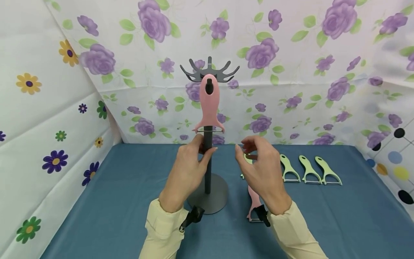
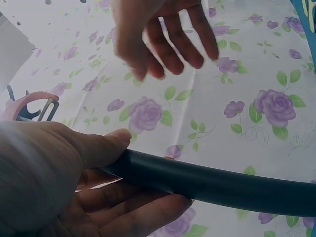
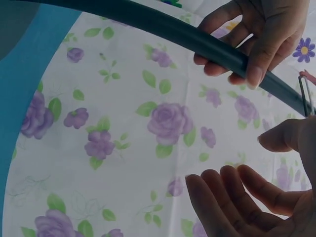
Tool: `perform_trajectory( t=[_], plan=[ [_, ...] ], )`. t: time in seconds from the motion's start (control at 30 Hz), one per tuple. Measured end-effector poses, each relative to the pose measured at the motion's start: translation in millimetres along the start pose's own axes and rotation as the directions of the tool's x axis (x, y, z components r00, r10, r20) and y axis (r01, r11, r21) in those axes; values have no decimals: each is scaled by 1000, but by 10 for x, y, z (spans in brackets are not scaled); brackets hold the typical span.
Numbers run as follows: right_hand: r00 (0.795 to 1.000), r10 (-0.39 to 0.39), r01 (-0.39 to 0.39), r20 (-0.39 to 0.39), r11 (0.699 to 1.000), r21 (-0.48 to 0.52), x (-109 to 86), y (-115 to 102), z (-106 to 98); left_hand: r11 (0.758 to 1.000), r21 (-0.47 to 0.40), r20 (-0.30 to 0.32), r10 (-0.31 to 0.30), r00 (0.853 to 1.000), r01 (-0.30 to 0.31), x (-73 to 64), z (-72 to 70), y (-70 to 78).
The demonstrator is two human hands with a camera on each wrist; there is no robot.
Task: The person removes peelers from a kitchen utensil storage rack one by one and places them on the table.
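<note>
A dark grey stand (image 1: 208,183) with a round base and a crown of hooks rises from the table. From its front hook hangs a pink peeler (image 1: 210,102), blade downward. Just below that peeler my left hand (image 1: 189,163) grips the pole (image 2: 212,185) between thumb and fingers. My right hand (image 1: 262,167) is held in the air right of the pole, touching nothing, its fingers loosely bent and apart from the thumb, as the right wrist view shows. Beneath it a second pink peeler (image 1: 253,199) lies on the table, partly covered by the hand and wrist strap.
Several light green peelers (image 1: 310,171) lie in a row on the blue tablecloth (image 1: 323,219) at the right; one is partly behind my right hand. A floral cloth (image 1: 291,90) hangs behind the table, and another flowered sheet (image 1: 48,126) stands along the left side.
</note>
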State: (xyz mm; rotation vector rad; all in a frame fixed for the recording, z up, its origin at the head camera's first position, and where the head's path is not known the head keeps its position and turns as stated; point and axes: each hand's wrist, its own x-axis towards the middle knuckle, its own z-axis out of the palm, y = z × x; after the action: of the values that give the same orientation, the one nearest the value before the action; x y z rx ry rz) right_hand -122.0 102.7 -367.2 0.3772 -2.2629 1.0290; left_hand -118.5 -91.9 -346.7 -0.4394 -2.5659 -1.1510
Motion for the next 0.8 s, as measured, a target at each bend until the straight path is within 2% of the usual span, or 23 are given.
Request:
perform_trajectory(
  t=[0.3, 0.57, 0.8],
  plan=[
    [998, -41, 43, -45, 999, 31, 65, -127, -28, 1000, 2, 2, -4, 1000, 4, 1, -9, 16],
    [995, -66, 74, -74, 991, 108, 112, -179, -2, 1000, 1, 0, -3, 1000, 3, 4, 4, 13],
    [993, -80, 90, -90, 989, 120, 154, -249, -7, 1000, 0, 11, -2, 1000, 2, 6, 16, 12]
  ],
)
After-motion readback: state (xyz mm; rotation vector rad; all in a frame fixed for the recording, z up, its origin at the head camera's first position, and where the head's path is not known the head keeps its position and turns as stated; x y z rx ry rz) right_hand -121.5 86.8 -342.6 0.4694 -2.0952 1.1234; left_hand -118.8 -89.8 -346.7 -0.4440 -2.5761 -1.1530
